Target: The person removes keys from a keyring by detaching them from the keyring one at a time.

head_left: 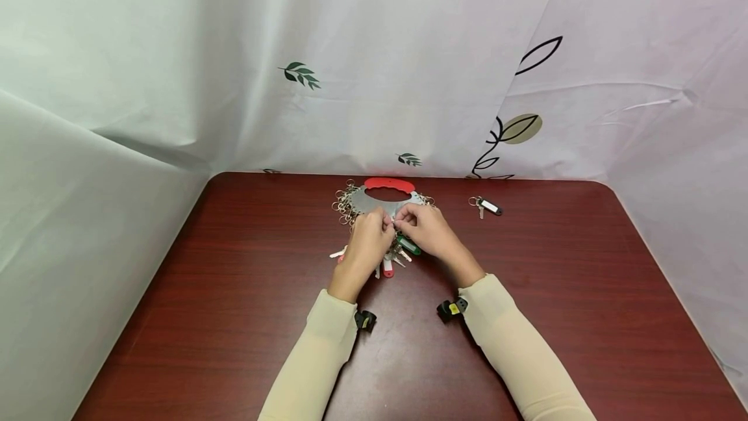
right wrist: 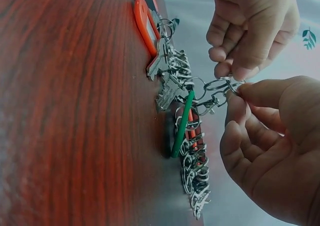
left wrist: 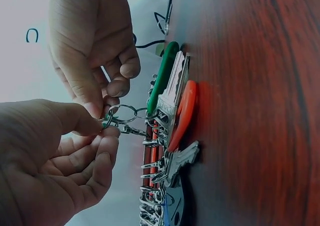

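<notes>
The right hand (right wrist: pixel 277 148) and left hand (right wrist: pixel 260 28) pinched split rings (right wrist: pixel 233 88) near a green key tag (right wrist: pixel 183 125), with silver keys (right wrist: pixel 170 93) to its left.

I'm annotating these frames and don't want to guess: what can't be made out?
Any writing on the white label of the black tag: too small, head view.
Lower edge of the metal plate: behind the left grip and right grip, head view.
Part of the metal ring: covered by the pinching fingers, left wrist view.
Rest of the left sleeve: cut off by the bottom edge, head view.
</notes>
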The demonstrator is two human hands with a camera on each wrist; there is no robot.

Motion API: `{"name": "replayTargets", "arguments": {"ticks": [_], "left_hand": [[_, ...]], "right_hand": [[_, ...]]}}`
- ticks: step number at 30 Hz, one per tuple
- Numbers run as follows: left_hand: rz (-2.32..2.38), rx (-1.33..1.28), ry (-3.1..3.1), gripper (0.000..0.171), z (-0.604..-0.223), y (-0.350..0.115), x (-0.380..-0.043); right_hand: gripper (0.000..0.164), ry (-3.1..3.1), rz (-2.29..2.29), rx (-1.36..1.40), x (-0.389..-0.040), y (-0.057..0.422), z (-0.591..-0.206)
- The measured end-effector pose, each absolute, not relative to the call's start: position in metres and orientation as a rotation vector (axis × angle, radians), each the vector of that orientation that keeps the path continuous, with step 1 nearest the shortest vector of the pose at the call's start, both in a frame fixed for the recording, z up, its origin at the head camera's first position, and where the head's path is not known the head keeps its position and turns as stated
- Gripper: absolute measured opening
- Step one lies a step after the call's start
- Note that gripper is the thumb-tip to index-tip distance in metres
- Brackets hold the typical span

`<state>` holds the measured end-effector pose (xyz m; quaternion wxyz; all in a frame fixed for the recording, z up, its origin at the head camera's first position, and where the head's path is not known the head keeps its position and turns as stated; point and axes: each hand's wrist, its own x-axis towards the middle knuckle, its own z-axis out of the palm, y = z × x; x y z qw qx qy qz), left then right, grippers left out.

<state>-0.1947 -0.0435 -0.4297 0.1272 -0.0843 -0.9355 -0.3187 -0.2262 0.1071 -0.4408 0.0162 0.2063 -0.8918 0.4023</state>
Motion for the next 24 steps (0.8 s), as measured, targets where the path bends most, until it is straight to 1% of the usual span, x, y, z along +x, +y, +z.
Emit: {"name": "replayTargets", "arguments": {"ticks": [9,14,16,20,24], "left_hand": [[-0.93,-0.264,-2.709,0.009,-0.4303,-0.0447,-0.1957],[-0.949,-0.355,-2.632,0.006,-0.4307,-0.0469,-0.1973],[-0.964,-0.436,-2.581,0.009,-0.4302,-0.0481,-0.1983],[-1.02,-0.579,-2.553,0.023,-0.4306,-0.0503,-0.2005],[-1.068,-0.599,-2.593,0.026,-0.4318,-0.0526,-0.2013]], "right_hand": [[0.006,-2.748,1.244,0.669,-0.2268,0.1075,-0.4412],[0.005,-2.731,1.201,0.726,-0.2273,0.1099,-0.4416],[0.005,-2.734,1.179,0.75,-0.2277,0.1107,-0.4415],[0.006,-2.749,1.124,0.765,-0.2278,0.1121,-0.4409],[0.006,-2.758,1.101,0.746,-0.2279,0.1131,-0.44]]}}
